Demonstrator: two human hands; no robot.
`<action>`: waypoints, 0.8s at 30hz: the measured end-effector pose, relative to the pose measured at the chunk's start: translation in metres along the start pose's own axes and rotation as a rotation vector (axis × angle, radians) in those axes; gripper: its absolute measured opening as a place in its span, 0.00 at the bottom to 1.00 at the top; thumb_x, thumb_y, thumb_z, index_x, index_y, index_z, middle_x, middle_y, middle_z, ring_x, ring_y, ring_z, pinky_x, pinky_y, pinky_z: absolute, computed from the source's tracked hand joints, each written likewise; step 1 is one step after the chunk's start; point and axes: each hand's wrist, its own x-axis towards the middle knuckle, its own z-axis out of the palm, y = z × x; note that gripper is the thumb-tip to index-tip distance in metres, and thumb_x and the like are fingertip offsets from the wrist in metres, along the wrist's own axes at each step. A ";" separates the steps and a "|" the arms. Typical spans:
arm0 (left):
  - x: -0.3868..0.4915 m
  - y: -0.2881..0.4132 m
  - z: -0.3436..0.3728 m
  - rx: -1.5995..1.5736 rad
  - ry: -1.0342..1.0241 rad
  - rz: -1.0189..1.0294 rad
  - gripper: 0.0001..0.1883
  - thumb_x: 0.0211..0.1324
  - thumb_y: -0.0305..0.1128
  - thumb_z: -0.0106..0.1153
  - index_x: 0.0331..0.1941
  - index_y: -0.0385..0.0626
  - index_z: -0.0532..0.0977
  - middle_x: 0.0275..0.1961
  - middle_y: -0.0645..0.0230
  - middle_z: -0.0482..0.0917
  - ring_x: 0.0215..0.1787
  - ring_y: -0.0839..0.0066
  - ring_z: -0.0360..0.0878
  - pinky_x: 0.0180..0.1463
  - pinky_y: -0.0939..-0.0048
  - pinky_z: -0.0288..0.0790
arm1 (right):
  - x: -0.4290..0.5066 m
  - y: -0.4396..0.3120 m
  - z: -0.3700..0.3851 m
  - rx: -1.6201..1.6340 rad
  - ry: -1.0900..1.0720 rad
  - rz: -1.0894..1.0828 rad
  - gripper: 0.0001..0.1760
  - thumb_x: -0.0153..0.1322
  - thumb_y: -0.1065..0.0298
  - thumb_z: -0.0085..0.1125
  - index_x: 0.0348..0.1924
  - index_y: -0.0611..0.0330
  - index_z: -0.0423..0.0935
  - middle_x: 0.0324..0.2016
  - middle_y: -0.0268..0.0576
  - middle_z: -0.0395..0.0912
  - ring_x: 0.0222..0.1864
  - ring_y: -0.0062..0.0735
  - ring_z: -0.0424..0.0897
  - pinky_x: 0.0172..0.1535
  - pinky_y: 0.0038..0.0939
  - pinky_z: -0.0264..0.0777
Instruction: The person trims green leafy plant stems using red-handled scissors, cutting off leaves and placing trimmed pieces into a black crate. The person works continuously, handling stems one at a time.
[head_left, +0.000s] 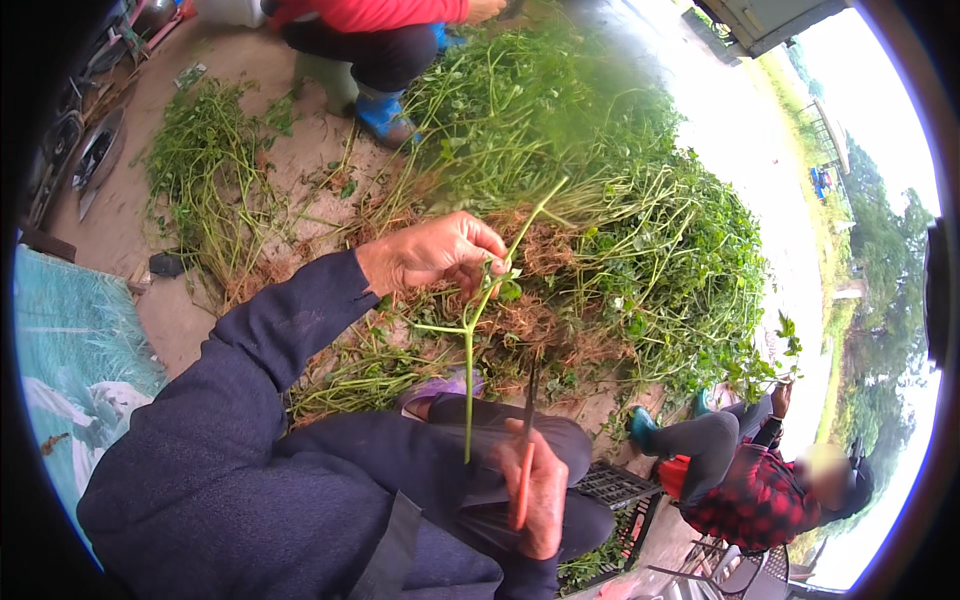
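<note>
My left hand (457, 251) pinches a forked green plant stem (469, 352) between thumb and fingers; its long lower part hangs down over my dark trousers. To the lower right, my right hand (536, 480) is closed around the orange handle of a cutting tool (527, 469), whose dark narrow blade points up, away from my lap. The blade stands apart from the stem. Whether the tool is scissors or a knife I cannot tell. Behind both hands lies a big heap of leafy stems (637, 247) with brown fibrous roots (532, 322).
A smaller stem pile (217, 180) lies at upper left. A person in blue boots (382, 116) crouches at the top. Another person in a checked shirt (750, 495) sits at lower right, near a black plastic crate (637, 525) holding greens.
</note>
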 end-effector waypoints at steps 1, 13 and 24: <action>0.000 0.003 0.000 0.020 0.005 -0.002 0.06 0.59 0.27 0.56 0.35 0.37 0.77 0.29 0.64 0.81 0.23 0.78 0.81 0.23 0.78 0.74 | -0.001 -0.004 -0.010 -0.058 -0.041 -0.006 0.18 0.65 0.73 0.59 0.49 0.63 0.75 0.26 0.41 0.79 0.26 0.22 0.78 0.33 0.25 0.73; 0.004 0.019 -0.006 0.097 -0.034 0.053 0.06 0.59 0.26 0.53 0.35 0.37 0.78 0.29 0.65 0.81 0.23 0.77 0.81 0.24 0.77 0.76 | 0.023 -0.032 -0.021 -0.500 -0.367 -0.286 0.20 0.69 0.64 0.54 0.53 0.59 0.72 0.33 0.51 0.79 0.35 0.50 0.79 0.38 0.39 0.71; 0.000 0.019 -0.015 0.110 -0.060 0.011 0.05 0.55 0.26 0.58 0.33 0.36 0.77 0.29 0.66 0.80 0.29 0.76 0.82 0.27 0.76 0.76 | 0.035 -0.045 -0.003 -0.562 -0.453 -0.283 0.17 0.69 0.63 0.53 0.47 0.62 0.75 0.25 0.56 0.78 0.31 0.55 0.78 0.34 0.44 0.70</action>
